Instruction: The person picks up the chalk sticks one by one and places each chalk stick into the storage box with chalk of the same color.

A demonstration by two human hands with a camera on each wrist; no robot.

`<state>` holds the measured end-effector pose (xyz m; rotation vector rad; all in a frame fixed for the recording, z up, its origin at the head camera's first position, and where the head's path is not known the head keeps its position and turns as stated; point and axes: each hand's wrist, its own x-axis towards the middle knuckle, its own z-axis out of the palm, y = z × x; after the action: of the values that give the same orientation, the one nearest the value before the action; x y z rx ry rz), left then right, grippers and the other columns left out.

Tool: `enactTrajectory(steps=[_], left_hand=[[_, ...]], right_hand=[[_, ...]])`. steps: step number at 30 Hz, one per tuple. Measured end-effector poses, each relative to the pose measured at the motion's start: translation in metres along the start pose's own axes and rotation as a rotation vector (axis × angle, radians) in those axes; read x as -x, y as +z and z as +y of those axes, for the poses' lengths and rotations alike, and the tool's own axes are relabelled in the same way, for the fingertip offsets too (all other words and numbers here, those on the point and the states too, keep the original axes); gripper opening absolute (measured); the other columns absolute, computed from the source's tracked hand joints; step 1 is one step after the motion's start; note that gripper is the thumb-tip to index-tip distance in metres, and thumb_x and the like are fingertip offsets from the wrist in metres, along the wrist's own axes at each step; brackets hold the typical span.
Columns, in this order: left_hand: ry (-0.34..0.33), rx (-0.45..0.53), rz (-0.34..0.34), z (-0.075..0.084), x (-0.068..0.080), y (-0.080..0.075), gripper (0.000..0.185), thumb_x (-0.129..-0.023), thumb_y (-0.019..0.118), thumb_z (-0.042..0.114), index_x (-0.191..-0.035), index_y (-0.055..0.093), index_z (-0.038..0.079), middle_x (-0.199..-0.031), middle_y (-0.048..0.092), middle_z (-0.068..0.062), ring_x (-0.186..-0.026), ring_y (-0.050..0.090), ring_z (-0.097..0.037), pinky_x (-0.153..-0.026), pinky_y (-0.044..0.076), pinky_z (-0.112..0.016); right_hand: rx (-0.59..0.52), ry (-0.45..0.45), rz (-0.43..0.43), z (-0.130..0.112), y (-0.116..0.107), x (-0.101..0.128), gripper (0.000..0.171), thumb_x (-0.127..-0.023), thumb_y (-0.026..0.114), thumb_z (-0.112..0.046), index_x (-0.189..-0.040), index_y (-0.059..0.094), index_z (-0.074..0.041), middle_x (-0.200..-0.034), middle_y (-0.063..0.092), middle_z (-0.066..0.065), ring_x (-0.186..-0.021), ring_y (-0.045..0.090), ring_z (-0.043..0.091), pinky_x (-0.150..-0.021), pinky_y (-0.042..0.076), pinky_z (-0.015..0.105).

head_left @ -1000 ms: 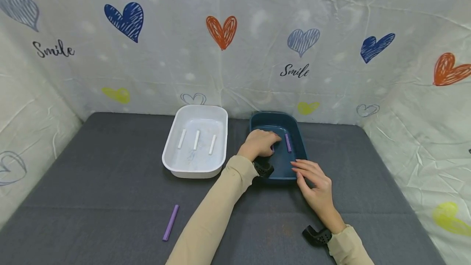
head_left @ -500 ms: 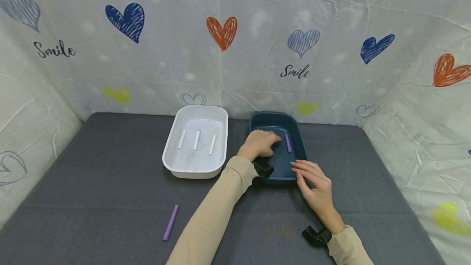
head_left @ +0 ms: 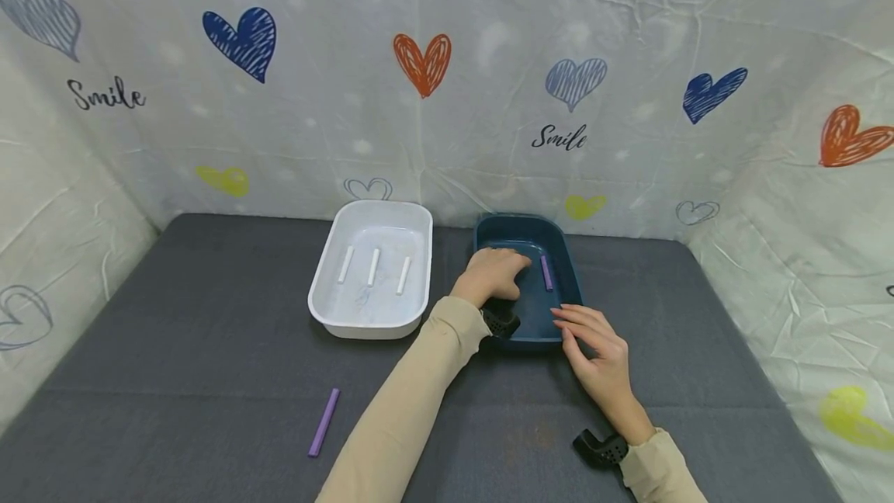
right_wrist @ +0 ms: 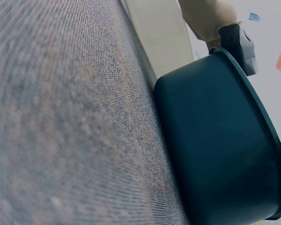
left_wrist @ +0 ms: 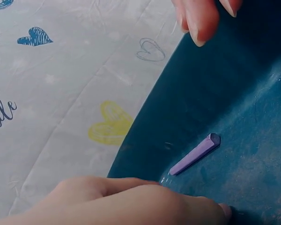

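Your left hand [head_left: 491, 273] is down inside the blue tub [head_left: 569, 266], fingers loosely curled with the tips against the tub floor; whether they pinch anything under them cannot be told from these views. Just to the right of those fingertips, a short purple stick [head_left: 546, 272] lies flat on the tub floor; the left wrist view shows this stick [left_wrist: 195, 153] close to the fingers [left_wrist: 145, 201] but apart from them. Your right hand [head_left: 594, 345] rests with relaxed, nearly straight fingers on the near rim of the tub, holding nothing. To the left of your left hand sits a white tub [head_left: 328, 310] with three white sticks [head_left: 373, 266] side by side. Well behind your left elbow, another purple stick [head_left: 324, 422] lies on the grey table [head_left: 181, 348].
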<state>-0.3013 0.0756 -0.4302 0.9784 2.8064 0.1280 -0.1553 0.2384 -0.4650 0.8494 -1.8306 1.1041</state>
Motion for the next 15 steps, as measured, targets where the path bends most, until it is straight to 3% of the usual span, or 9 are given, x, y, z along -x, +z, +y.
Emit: enactTrajectory(steps=[4, 8, 15], left_hand=[[-0.034, 0.016, -0.014, 0.0013, -0.0002, -0.0002, 0.055, -0.091, 0.065, 0.022, -0.145, 0.054, 0.023, -0.135, 0.06, -0.003, -0.112, 0.06, -0.02, -0.081, 0.053, -0.035], [-0.045, 0.013, -0.016, 0.0017, -0.0008, 0.0, 0.053, -0.093, 0.065, 0.022, -0.145, 0.054, 0.022, -0.137, 0.059, -0.002, -0.115, 0.06, -0.02, -0.083, 0.054, -0.035], [0.006, -0.021, -0.001, -0.0001, -0.002, 0.0017, 0.058, -0.094, 0.065, 0.021, -0.149, 0.049, 0.024, -0.141, 0.057, 0.0, -0.114, 0.06, -0.017, -0.087, 0.053, -0.033]], right_hand=[[0.001, 0.004, -0.002, -0.0012, -0.0003, -0.0005, 0.033, -0.071, 0.062, 0.024, -0.094, 0.076, 0.005, -0.097, 0.07, 0.028, -0.097, 0.064, 0.041, -0.096, 0.05, 0.031], [0.003, 0.006, -0.004, -0.0022, -0.0005, -0.0013, 0.032, -0.071, 0.062, 0.024, -0.094, 0.075, 0.006, -0.097, 0.07, 0.029, -0.097, 0.063, 0.042, -0.095, 0.05, 0.031], [0.007, 0.009, -0.006, -0.0025, -0.001, -0.0018, 0.032, -0.071, 0.062, 0.024, -0.094, 0.075, 0.006, -0.097, 0.07, 0.029, -0.097, 0.063, 0.042, -0.096, 0.049, 0.031]])
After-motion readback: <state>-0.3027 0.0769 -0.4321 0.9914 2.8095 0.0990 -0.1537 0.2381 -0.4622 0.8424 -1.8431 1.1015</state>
